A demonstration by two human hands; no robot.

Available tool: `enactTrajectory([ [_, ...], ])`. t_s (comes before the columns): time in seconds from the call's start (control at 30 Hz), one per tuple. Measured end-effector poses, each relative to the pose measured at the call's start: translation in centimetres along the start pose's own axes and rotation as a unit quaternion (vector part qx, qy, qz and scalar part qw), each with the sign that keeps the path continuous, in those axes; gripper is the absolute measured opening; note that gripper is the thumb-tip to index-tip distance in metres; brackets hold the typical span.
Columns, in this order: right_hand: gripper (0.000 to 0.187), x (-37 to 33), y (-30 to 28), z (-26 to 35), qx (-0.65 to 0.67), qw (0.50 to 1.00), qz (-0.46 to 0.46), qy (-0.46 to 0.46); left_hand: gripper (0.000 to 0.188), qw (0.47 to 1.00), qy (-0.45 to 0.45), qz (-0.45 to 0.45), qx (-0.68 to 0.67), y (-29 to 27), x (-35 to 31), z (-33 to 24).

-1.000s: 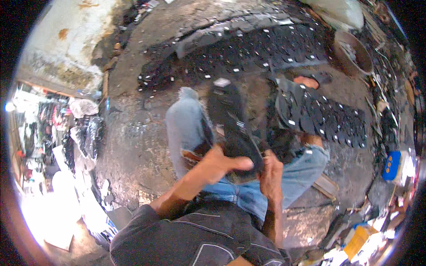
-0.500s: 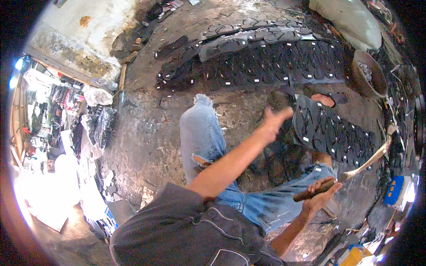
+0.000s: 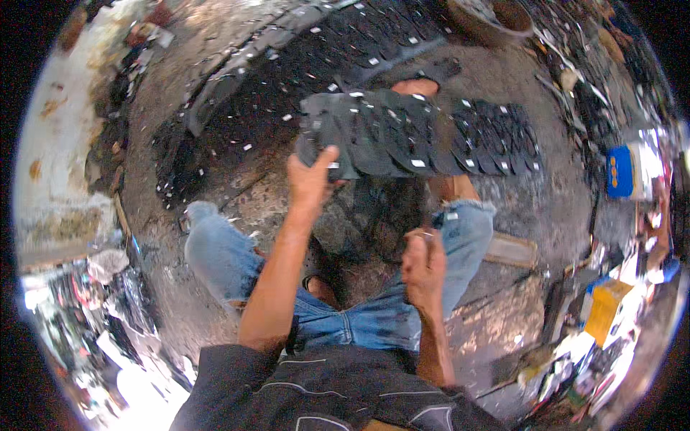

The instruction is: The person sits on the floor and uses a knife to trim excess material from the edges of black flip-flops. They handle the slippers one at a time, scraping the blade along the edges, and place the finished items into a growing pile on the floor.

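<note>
A long row of black flip-flops [image 3: 402, 136] with small white tags stretches left to right in front of my knees, overlapping one another. At its left end my left hand [image 3: 309, 181] grips the near corner, thumb on top and the other fingers partly hidden. My right hand [image 3: 424, 267] is a closed fist over my right thigh, apart from the row. It holds the wooden-handled long knife seen in the earlier frame; the handle is mostly hidden by the fingers. A brownish blurred streak [image 3: 445, 140] crosses the row beyond this fist, perhaps its blade.
More tagged black flip-flops [image 3: 237, 108] lie in a wide band at the far left. A round basin [image 3: 496, 21] stands at the far edge. On the right are a blue box [image 3: 619, 172], a yellow container [image 3: 609, 310] and a wooden board [image 3: 512, 250]. My bare foot [image 3: 417, 87] shows behind the row.
My left hand has taken hold of the row's left end. My right hand has swung inward, turning the knife away from the right side. The head view has turned right.
</note>
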State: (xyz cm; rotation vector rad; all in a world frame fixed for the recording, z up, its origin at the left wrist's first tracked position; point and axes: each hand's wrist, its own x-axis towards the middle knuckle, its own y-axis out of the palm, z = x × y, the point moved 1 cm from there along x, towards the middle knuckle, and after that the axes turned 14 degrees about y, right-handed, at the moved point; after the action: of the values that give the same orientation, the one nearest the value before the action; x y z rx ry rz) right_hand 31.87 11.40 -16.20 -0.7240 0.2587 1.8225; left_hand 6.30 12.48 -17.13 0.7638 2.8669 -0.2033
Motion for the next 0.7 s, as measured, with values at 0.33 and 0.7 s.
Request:
enactTrajectory([
  [0.33,0.039,0.1,7.4,-1.9,-0.122,0.990,0.066,-0.024,0.037,0.998,-0.043,0.035,0.000,-1.0,-0.6,-1.3],
  [0.7,0.042,10.2,11.9,-3.0,-0.153,0.985,0.050,-0.064,0.037,0.994,-0.039,0.066,-0.083,-1.6,-0.6,-0.2],
])
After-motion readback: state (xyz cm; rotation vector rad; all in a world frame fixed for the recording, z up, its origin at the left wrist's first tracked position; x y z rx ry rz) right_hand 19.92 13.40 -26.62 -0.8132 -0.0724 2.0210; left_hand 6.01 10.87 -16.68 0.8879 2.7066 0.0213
